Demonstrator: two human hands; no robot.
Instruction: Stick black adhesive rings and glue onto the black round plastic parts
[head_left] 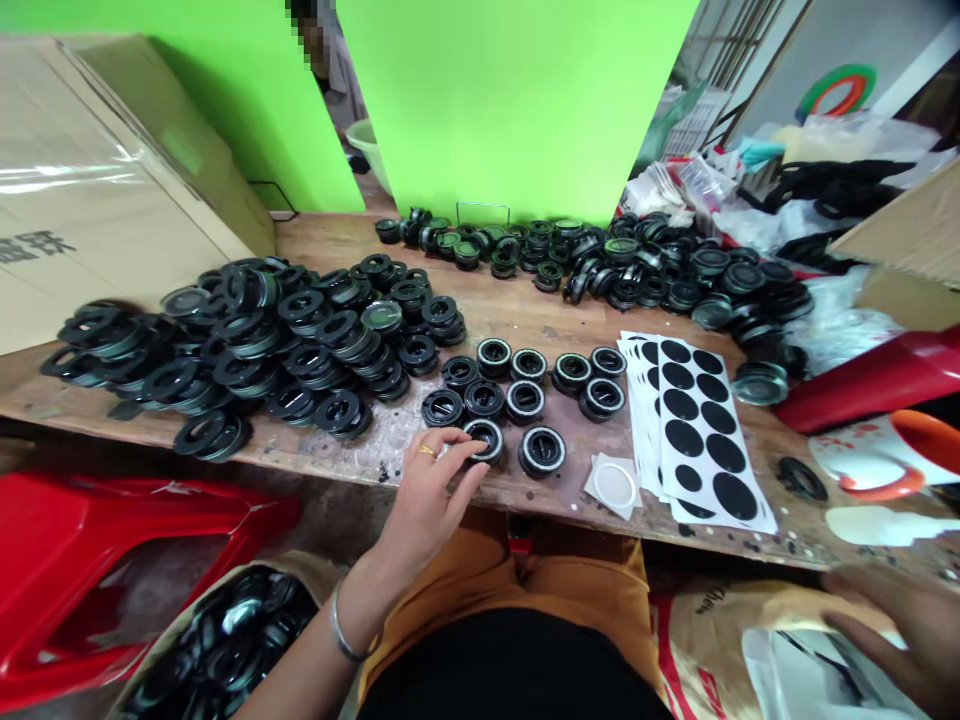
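My left hand [429, 492] rests at the table's front edge, its fingers and thumb around the near side of a round black plastic part [484, 436] with a pale ring on top. Beside it stands a similar ringed part [542, 450]. Several more black round parts [525, 400] stand in a loose group just behind. At the lower right, my right hand [892, 625] is smeared by motion, over an open paper sack [712, 640] with white plastic and something dark inside. Its grip is unclear.
Piled black parts [300, 345] cover the left; more [540, 250] line the back. Sheets of black round stickers [701, 430] lie right of centre, by a white ring [615, 485] on backing. A mug [862, 455], white bottle [885, 525] and red stool [150, 510] are nearby.
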